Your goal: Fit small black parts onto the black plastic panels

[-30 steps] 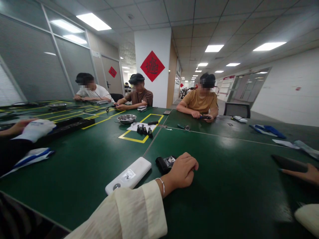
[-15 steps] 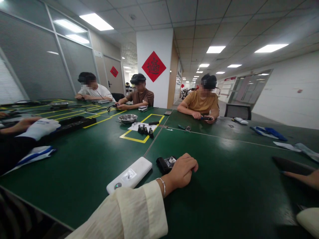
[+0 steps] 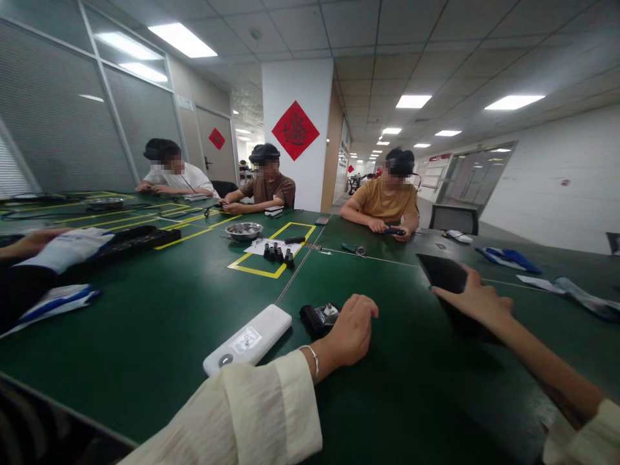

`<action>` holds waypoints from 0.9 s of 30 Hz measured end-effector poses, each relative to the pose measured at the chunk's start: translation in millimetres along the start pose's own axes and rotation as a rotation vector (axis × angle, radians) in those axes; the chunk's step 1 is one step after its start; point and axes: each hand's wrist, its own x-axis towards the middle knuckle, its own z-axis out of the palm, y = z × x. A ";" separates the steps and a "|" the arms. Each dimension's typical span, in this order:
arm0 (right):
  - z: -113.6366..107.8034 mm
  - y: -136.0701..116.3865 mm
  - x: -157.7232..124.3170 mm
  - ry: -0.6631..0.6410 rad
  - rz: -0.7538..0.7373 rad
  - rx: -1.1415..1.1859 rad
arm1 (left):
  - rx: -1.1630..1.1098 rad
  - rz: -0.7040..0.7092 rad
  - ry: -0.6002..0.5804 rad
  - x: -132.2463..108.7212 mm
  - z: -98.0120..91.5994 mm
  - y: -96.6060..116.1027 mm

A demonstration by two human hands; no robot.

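My left hand (image 3: 351,329) rests on the green table (image 3: 169,310) with its fingers curled in and nothing visible in them. It sits just right of a small black object (image 3: 314,316) with a clear packet on it. A white power bank (image 3: 248,340) lies beside my cream sleeve. My right hand (image 3: 477,300) is stretched out over the table, gripping a flat black device (image 3: 443,272) by its near edge and holding it tilted above the surface.
Several small black parts (image 3: 277,254) stand in a yellow-taped square next to a metal bowl (image 3: 245,230). Three people sit across the table. At the left, another person's white-gloved hand (image 3: 68,248) lies near a long black tray (image 3: 140,237). Blue-and-white gloves (image 3: 508,258) lie far right.
My right hand has swung in from the right edge toward the middle, lifting the flat black device with it. My left hand has stayed where it was.
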 end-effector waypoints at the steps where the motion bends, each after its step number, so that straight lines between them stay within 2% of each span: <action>1: -2.0 -16.3 -12.6 -0.041 -0.009 -0.001 | 0.001 0.007 0.049 -0.2 1.5 -1.1; 4: -2.8 -56.5 -46.7 -0.096 -0.169 -0.019 | 0.004 0.002 0.150 -0.6 4.0 -3.5; 7: 1.4 -84.1 -70.5 -0.131 -0.296 -0.029 | 0.020 -0.010 0.156 -0.7 4.4 -4.6; 11: 9.2 -107.9 -89.0 -0.168 -0.410 -0.053 | 0.042 -0.021 0.130 -1.7 6.2 -7.2; 14: 15.4 -119.5 -99.6 -0.165 -0.428 -0.113 | 0.022 0.003 0.186 -2.6 9.1 -10.0; 18: 18.6 -126.3 -112.7 -0.143 -0.473 -0.197 | -0.020 0.019 0.321 -1.5 13.1 -11.2; 20: 15.7 -125.9 -116.3 -0.141 -0.505 -0.210 | -0.031 0.003 0.334 -0.3 14.6 -10.7; 22: 10.1 -122.9 -114.7 -0.202 -0.552 -0.185 | -0.039 -0.018 0.334 0.6 16.0 -10.3; 25: -1.8 -111.9 -97.3 -0.280 -0.540 -0.077 | -0.054 -0.077 0.350 0.6 17.2 -10.7; 27: -10.6 -96.9 -73.3 -0.203 -0.406 -0.010 | -0.060 -0.139 0.363 0.1 16.9 -11.2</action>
